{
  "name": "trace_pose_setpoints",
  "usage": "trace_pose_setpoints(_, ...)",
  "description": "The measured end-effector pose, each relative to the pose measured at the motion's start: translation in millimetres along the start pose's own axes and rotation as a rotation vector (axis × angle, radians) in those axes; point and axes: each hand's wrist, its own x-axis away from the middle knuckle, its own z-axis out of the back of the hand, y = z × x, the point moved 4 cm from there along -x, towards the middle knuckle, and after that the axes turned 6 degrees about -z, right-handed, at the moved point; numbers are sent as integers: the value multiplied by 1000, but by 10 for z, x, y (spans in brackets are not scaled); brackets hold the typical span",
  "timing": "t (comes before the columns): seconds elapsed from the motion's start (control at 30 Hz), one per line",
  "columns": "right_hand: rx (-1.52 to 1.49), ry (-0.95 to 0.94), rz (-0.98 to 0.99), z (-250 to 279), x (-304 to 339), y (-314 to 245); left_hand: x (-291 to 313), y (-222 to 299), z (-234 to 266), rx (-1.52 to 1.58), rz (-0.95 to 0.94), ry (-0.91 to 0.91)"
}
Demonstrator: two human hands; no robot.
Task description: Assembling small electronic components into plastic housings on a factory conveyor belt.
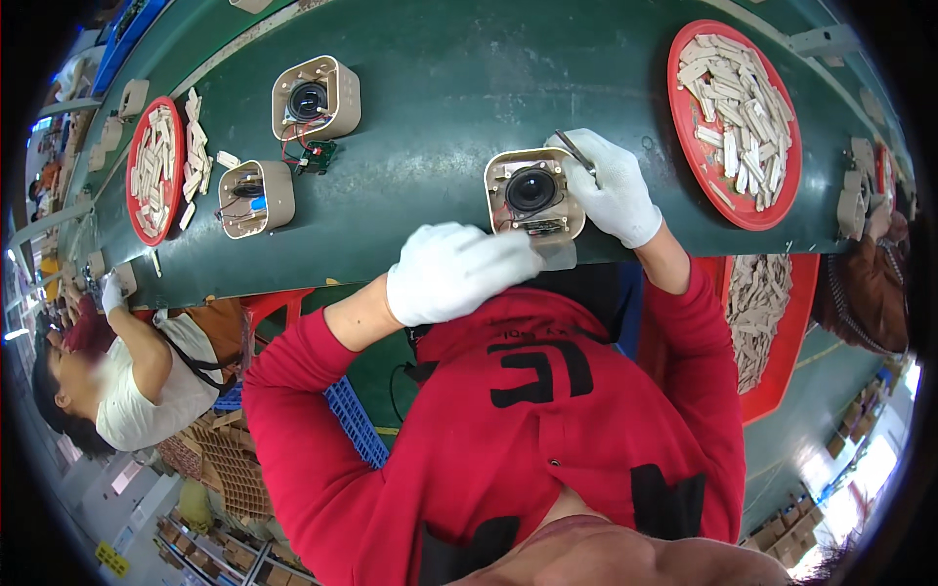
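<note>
A beige box-shaped speaker housing (495, 186) stands at the table's near edge, its open side showing a round black speaker (532, 189), red wires and a small green circuit board (543, 228). My right hand (614, 190), in a white glove, lies against the housing's right side and is closed around dark metal tweezers (576, 152) that point up and left. At the housing's lower left is my left hand (459, 272), also gloved. Its fingers are stretched toward the near rim and slightly blurred; nothing shows in them. The underside of that hand is hidden.
Two more beige housings (348, 98) (281, 195) stand at left, one with a loose circuit board (318, 156). Red trays (684, 146) (178, 161) of pale strips flank the table. A red bin (796, 332) of strips stands at my right. A co-worker (147, 376) sits at left.
</note>
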Motion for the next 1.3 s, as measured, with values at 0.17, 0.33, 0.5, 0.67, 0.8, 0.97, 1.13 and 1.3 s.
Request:
trace_pose_setpoints(0.17,26,-8,24,19,-15,-6,9,-69,-138,28,116,87)
trace_pose_setpoints(0.33,4,-36,35,24,-24,-15,-42,-257,-159,221,292,159)
trace_pose_setpoints(0.5,53,-94,2,47,-41,-46,-46,-406,-202,556,218,220)
trace_pose_setpoints(0.67,-1,-25,-57,151,9,-72,-80,-477,-220,269,0,131)
trace_pose_setpoints(0.8,-689,32,-168,347,60,-489,-77,-465,-261,216,-13,214)
trace_pose_setpoints(0.97,-954,-226,-231,29,40,-628,-90,-467,-313,184,-40,238)
trace_pose_setpoints(1.13,-721,-144,-8,-120,-3,-616,-76,-489,-357,189,-50,301)
trace_pose_setpoints(1.3,-712,-13,24,-308,38,-594,-90,-497,-272,166,-15,200)
